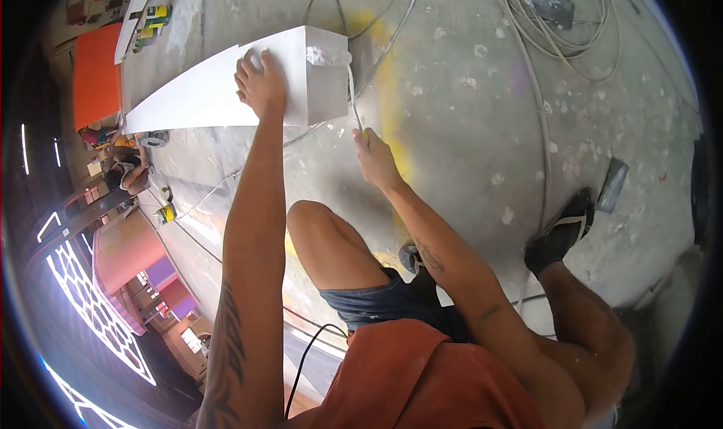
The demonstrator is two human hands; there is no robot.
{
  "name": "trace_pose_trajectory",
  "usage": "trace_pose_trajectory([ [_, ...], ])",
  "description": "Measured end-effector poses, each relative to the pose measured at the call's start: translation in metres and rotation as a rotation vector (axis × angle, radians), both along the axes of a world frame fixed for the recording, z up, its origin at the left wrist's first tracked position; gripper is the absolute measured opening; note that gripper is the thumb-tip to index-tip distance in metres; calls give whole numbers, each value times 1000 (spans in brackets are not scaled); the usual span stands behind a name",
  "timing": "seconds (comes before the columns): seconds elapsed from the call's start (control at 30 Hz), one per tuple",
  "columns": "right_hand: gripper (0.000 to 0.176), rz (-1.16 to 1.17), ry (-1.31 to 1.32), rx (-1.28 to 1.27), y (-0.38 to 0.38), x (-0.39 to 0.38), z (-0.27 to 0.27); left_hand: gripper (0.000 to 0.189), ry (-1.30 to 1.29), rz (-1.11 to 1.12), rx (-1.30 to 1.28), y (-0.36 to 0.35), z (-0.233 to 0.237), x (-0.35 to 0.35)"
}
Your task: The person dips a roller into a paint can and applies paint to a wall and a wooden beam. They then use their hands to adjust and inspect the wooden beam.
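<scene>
A long white box-like piece point(203, 89), tapering toward the left, lies on the concrete floor with its grey end face toward the right. My left hand point(263, 84) rests on its white top, fingers spread and holding nothing. Closed around the lower end of a thin handle is my right hand point(375, 158), just below the box's right end. That handle belongs to what looks like a small paint roller point(328, 56); its pale, slightly blurred head lies against the grey end face.
Cables point(538, 90) run over the stained floor point(452, 128), coiled at the upper right around a dark flat block point(548, 4). A grey block point(613, 185) lies beside my foot. Cans point(158, 15) stand at the upper left. Another person point(129, 167) crouches at far left near an orange panel point(98, 75).
</scene>
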State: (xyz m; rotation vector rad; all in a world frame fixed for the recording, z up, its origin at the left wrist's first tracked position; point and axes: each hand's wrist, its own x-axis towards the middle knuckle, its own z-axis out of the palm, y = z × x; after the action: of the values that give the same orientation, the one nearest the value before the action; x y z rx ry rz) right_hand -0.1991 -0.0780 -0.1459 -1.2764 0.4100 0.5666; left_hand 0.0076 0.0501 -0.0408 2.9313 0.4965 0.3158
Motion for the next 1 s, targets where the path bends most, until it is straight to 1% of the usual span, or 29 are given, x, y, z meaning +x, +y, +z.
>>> trace_pose_trajectory([
  [0.07, 47, -44, 82, 88, -2, 7, 13, 61, -1, 2, -1, -1, 1, 1],
  [0.1, 48, -49, 96, 128, 2, -4, 24, 61, 6, 8, 6, 0, 1, 1],
  [0.13, 46, -33, 193, 166, 5, -19, 36, 62, 11, 14, 12, -1, 1, 1],
  [0.17, 46, -97, -18, -6, 43, -51, -1, 62, 7, 11, 13, -1, 1, 2],
  [0.3, 46, -87, 14, -58, 36, -101, 14, 63, -3, 9, 31, 5, -4, 1],
  [0.47, 46, -44, -51, -120, 19, -110, -3, 63, -5, 17, 25, 1, -2, 3],
  [0.57, 47, -52, -38, -65, 20, -98, 0, 63, 4, 12, 10, 0, -1, 1],
  [0.67, 47, -74, -24, -39, 16, -64, 12, 63, 12, 19, 22, 0, -1, 3],
  [0.73, 48, -51, -45, -145, 7, -27, 19, 63, 6, 9, 20, -2, 2, 4],
  [0.8, 47, -72, -27, -40, -6, 13, 28, 63, 6, 8, 11, -2, 2, 0],
  [0.83, 47, -69, -27, -41, -13, 31, 34, 63, 0, -1, 5, -2, 2, 0],
  [0.87, 47, -65, 15, 17, -18, 46, 40, 63, -2, -12, 0, -1, 2, -1],
  [0.9, 47, -64, 54, 74, -20, 53, 44, 63, -2, -13, 0, 0, 1, 0],
  [1.0, 46, -90, 1, 17, -4, 36, 36, 64, 2, -9, 1, 3, -1, 1],
])
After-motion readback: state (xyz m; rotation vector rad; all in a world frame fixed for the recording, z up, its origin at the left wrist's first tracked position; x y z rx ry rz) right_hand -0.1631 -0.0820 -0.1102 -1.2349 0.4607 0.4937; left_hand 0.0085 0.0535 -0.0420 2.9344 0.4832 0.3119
